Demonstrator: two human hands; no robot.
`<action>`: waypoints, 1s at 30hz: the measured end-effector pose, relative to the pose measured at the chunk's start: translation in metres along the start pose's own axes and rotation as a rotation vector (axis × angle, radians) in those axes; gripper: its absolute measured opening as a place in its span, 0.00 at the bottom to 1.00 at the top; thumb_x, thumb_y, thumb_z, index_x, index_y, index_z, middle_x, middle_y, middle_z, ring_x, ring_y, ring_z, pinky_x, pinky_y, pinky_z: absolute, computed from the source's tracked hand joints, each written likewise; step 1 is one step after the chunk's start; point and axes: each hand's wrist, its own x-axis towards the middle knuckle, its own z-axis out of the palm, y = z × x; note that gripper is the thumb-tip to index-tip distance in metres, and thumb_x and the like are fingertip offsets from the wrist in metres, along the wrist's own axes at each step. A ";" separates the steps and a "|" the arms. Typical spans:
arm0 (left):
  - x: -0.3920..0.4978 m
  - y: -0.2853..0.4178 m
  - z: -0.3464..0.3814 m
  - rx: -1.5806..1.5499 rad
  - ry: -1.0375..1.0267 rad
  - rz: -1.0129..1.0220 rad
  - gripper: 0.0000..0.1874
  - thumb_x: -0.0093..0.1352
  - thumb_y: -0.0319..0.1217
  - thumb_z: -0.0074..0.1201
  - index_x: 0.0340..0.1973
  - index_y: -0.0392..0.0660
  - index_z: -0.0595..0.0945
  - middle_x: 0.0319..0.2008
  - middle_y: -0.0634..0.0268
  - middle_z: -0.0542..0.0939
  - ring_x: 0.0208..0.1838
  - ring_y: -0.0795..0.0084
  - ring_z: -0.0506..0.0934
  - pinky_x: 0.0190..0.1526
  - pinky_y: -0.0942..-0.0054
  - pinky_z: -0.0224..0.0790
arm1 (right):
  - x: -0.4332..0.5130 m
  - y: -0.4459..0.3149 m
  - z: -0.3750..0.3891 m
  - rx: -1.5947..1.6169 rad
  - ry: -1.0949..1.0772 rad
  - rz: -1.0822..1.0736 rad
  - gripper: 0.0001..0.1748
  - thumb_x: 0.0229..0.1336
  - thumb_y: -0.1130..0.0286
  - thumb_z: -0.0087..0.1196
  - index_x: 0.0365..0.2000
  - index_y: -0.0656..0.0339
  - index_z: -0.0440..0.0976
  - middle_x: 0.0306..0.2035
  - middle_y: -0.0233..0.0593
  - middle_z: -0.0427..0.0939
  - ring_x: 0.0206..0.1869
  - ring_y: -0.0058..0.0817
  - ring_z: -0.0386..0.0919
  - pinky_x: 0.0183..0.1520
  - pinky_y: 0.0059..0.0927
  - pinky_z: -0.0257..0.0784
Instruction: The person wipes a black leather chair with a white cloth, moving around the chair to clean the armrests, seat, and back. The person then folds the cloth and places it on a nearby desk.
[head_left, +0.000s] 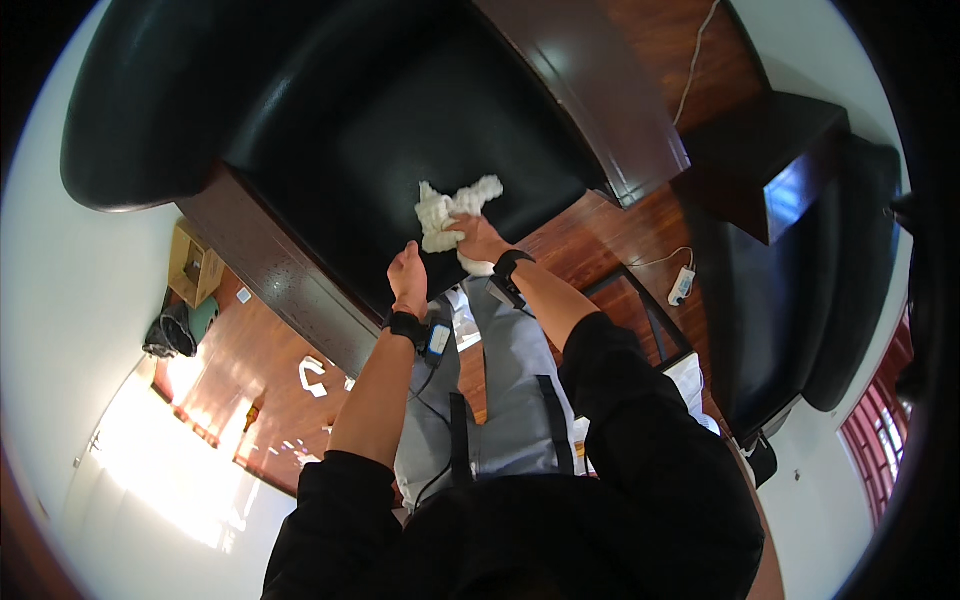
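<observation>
A crumpled white cloth (442, 217) lies on the black leather seat of an armchair (420, 127), near its front edge. My right hand (480, 238) grips the cloth at its right side, and part of the cloth hangs below the palm. To the left, my left hand (409, 277) is held over the front of the seat, apart from the cloth; its fingers look loosely curled, with nothing seen in them. Both wrists wear black straps with small devices.
Wide dark wooden armrests (277, 262) flank the seat. A second black armchair (787, 300) stands right. On the wooden floor are a power strip (682, 286), a cardboard box (193, 262), a bin with a black bag (174, 330) and a glass bottle (252, 415).
</observation>
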 end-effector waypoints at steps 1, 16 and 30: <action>-0.009 -0.003 0.000 0.027 0.012 0.038 0.24 0.75 0.48 0.54 0.35 0.35 0.82 0.29 0.68 0.79 0.35 0.74 0.72 0.41 0.67 0.67 | -0.009 -0.007 -0.006 0.255 -0.151 0.295 0.27 0.50 0.78 0.53 0.53 0.66 0.81 0.58 0.54 0.81 0.57 0.47 0.82 0.60 0.41 0.77; -0.157 0.063 -0.026 -0.252 -0.806 0.043 0.30 0.78 0.51 0.53 0.66 0.42 0.74 0.62 0.62 0.78 0.63 0.68 0.77 0.64 0.64 0.70 | -0.193 -0.180 -0.121 1.782 -0.043 0.472 0.30 0.66 0.65 0.49 0.65 0.69 0.67 0.54 0.50 0.83 0.51 0.42 0.86 0.57 0.43 0.82; -0.229 0.133 0.015 -0.690 -0.536 0.214 0.20 0.76 0.31 0.49 0.61 0.38 0.77 0.55 0.56 0.83 0.56 0.57 0.83 0.60 0.58 0.77 | -0.143 -0.202 -0.265 1.352 -0.510 0.348 0.25 0.67 0.69 0.55 0.62 0.67 0.71 0.54 0.44 0.83 0.52 0.35 0.85 0.58 0.38 0.81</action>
